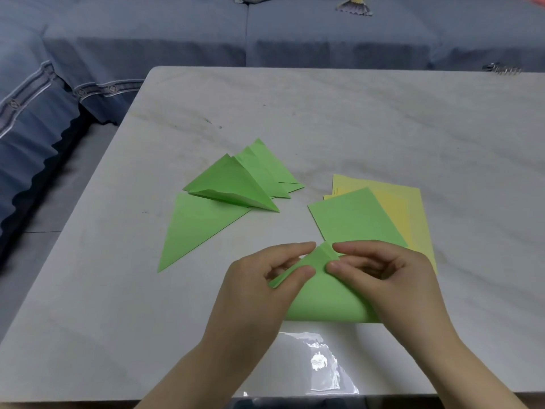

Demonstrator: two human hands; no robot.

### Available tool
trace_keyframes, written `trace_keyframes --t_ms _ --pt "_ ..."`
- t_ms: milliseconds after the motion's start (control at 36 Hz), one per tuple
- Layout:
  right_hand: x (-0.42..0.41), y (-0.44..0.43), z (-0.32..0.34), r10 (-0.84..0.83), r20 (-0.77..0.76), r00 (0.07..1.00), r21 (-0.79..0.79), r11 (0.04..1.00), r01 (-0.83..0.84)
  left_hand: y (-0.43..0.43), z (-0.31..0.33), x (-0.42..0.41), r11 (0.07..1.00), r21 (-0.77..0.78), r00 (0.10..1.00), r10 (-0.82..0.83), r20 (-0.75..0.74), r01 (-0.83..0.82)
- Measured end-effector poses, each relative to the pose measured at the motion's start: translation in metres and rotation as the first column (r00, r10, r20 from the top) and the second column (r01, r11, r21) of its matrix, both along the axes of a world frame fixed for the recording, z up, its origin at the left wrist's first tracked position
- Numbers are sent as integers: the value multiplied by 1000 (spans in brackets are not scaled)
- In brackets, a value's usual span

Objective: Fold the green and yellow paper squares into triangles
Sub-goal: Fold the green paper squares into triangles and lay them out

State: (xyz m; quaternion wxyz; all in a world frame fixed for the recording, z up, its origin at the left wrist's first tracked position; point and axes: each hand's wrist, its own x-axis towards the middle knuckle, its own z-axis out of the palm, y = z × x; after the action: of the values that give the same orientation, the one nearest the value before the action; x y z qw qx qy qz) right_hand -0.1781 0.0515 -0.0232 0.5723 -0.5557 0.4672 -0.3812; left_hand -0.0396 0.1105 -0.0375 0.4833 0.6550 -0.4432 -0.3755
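**Landmark.** A flat, unfolded green paper square (354, 222) lies on the pale grey marble-pattern tabletop (324, 119). All positions below are given relative to this square.

**Work piece.** A green paper sheet (324, 302), folded over on itself, sits just in front of the square on the person's side. Its upper tip overlaps the square's near edge. Two corner layers meet at that tip, slightly offset from each other. The long edge farthest from the square is the folded one.

**Hands.**
- The left hand (265, 278) is in front of the square and to its left. Thumb and forefinger are curled and pinch the left sloping edge of the sheet near the tip.
- The right hand (389, 276) is directly in front of the square, covering its near right corner. Thumb and forefinger are curled and pinch the tip layers from the right.

**Remaining stock.** Pale yellow paper squares (413, 208) lie stacked beneath the square, showing past its far and right sides.

**Finished pieces.** A large flat green paper triangle (194, 228) lies well to the left of the square. A loose pile of folded green paper triangles (244, 181) lies left of and beyond the square, and overlaps the far edge of the flat triangle.

**Surroundings.** A blue fabric sofa (147, 39) stands far beyond the square, past the table's edge. A small metallic object (501, 68), too small to identify, rests far beyond the square and to its right.
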Motion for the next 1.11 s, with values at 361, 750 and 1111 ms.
trace_keyframes --t_ms 361,750,1111 --pt "-3 2 -3 40 -119 992 -76 996 -49 -1 1 1 1000 31 997 -2 72 -1" --pt "-4 2 -5 27 -140 990 -129 991 -45 0 4 -3 1000 2 997 -15 82 15" --pt "-4 3 -1 28 -129 991 -153 987 -47 -1 3 -4 998 -60 989 -25 144 34"
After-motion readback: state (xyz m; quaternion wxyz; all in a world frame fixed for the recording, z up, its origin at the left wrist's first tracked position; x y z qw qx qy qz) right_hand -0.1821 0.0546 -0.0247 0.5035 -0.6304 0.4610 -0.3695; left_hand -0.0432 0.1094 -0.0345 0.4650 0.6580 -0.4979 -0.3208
